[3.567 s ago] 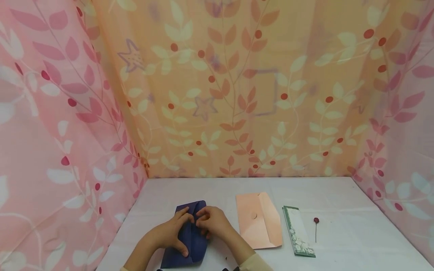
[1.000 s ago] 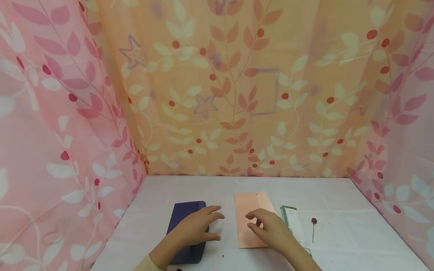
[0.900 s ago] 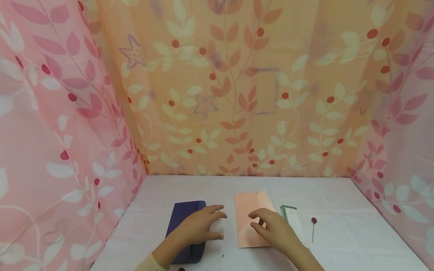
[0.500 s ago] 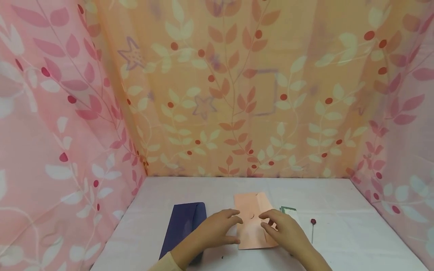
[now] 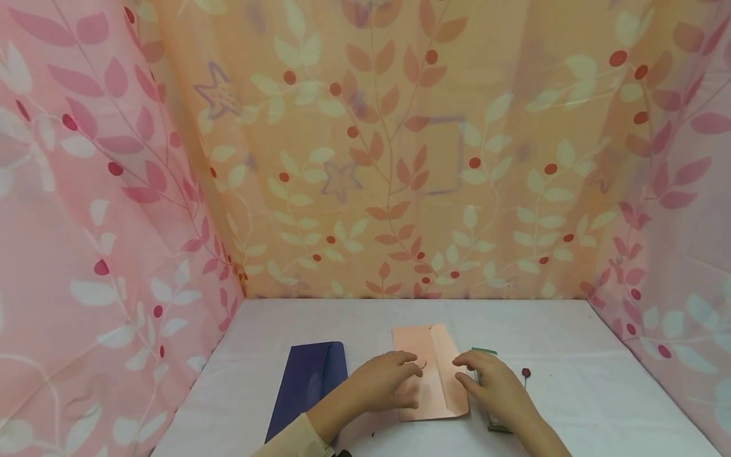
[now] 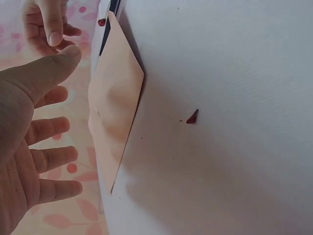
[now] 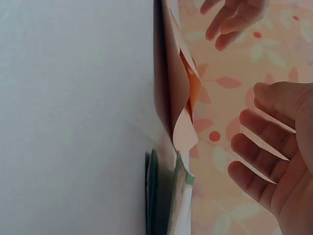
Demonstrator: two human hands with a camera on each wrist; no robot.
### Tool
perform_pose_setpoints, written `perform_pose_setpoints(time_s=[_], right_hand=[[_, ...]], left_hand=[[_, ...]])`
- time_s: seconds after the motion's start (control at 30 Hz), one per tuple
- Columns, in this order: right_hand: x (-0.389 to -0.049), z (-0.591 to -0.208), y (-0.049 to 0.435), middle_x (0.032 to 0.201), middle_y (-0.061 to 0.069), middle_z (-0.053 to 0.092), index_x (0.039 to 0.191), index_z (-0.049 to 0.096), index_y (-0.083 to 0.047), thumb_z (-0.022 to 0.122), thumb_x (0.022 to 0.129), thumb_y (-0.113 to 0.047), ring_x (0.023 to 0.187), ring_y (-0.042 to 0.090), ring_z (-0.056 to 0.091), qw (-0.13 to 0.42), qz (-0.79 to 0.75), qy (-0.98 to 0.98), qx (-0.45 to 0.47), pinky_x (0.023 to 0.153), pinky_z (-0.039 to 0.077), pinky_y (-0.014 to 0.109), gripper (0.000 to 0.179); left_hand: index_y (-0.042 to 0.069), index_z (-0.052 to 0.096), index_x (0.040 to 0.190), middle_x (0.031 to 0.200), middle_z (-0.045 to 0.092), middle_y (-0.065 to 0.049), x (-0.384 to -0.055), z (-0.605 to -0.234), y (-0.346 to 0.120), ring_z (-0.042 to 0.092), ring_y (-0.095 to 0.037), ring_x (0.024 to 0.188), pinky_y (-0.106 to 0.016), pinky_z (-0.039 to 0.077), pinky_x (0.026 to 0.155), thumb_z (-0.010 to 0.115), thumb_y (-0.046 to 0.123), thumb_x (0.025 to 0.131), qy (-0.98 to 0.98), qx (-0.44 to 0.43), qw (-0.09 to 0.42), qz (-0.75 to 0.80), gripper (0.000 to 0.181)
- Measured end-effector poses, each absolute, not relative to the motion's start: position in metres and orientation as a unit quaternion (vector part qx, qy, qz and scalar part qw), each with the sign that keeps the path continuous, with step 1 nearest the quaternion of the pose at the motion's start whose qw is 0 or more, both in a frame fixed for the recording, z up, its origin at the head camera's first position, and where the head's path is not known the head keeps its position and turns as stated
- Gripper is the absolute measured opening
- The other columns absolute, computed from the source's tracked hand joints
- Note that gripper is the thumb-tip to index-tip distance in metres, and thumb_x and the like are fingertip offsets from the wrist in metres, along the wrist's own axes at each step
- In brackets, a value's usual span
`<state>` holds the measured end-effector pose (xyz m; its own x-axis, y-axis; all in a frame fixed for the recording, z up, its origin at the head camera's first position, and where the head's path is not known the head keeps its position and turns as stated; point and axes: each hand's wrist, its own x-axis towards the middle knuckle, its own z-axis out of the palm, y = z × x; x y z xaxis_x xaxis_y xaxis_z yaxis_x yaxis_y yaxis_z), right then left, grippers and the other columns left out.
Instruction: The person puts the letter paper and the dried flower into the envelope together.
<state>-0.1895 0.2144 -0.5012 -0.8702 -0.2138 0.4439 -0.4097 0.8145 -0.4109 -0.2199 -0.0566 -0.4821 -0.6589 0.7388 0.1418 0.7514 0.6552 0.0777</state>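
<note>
We've L hand (image 5: 385, 383) & R hand (image 5: 498, 384) spread, empty — too low a sweep could skew the card (image 7: 181, 199), 3 o'clock from the peach envelope (image 5: 431, 403).

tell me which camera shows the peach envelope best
The head view: it looks down on the peach envelope, so most of its face shows, though the left hand covers part. The left wrist view shows it foreshortened, at a low slant; the right wrist view has it nearly edge-on, its opening gaping.
</note>
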Motion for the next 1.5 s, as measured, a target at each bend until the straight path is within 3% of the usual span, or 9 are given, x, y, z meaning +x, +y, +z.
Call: perform_pose_setpoints(time_s=[0.23,0.47,0.7,0.97,1.5], right_hand=[[-0.190,-0.508,0.220,0.117,-0.012,0.070,0.107,0.076,-0.022,0.085,0.085,-0.019,0.117,0.020,0.065,0.174,0.267,-0.934,0.160,0.095,0.055,0.046,0.024],[-0.193,-0.514,0.224,0.120,-0.008,0.070,0.106,0.077,-0.021,0.085,0.084,-0.019,0.121,0.024,0.062,0.168,0.270,-0.935,0.159,0.098,0.052,0.050,0.024],[-0.195,-0.522,0.229,0.124,-0.010,0.069,0.109,0.076,-0.022,0.087,0.082,-0.021,0.119,0.022,0.062,0.146,0.283,-0.936,0.151,0.099,0.051,0.050,0.028],[-0.197,-0.531,0.234,0.125,-0.010,0.070,0.110,0.076,-0.024,0.085,0.085,-0.028,0.115,0.018,0.061,0.128,0.287,-0.937,0.152,0.098,0.050,0.051,0.027],[-0.203,-0.542,0.235,0.129,-0.009,0.070,0.116,0.077,-0.023,0.087,0.079,-0.039,0.109,0.016,0.057,0.121,0.263,-0.944,0.157,0.096,0.044,0.054,0.041]], left_hand=[[0.029,0.065,0.129,0.145,0.059,0.003,-0.229,-0.482,-0.048,0.056,-0.017,0.133,-0.036,0.051,0.104,0.077,0.054,0.088,-0.911,-0.408,0.030,-0.061,0.050],[0.035,0.060,0.135,0.153,0.050,0.004,-0.241,-0.480,-0.041,0.049,-0.018,0.140,-0.040,0.050,0.104,0.077,0.068,0.079,-0.916,-0.399,-0.012,-0.040,0.067],[0.038,0.054,0.142,0.156,0.045,0.005,-0.250,-0.483,-0.034,0.045,-0.016,0.143,-0.042,0.050,0.104,0.076,0.070,0.077,-0.913,-0.405,-0.038,-0.037,0.076],[0.042,0.049,0.147,0.161,0.041,0.005,-0.255,-0.489,-0.029,0.035,-0.029,0.151,-0.062,0.040,0.111,0.076,0.072,0.075,-0.920,-0.387,-0.052,-0.041,0.082],[0.046,0.040,0.152,0.169,0.026,0.003,-0.270,-0.496,-0.020,0.023,-0.038,0.155,-0.070,0.032,0.112,0.080,0.075,0.065,-0.908,-0.402,-0.110,-0.049,0.100]])
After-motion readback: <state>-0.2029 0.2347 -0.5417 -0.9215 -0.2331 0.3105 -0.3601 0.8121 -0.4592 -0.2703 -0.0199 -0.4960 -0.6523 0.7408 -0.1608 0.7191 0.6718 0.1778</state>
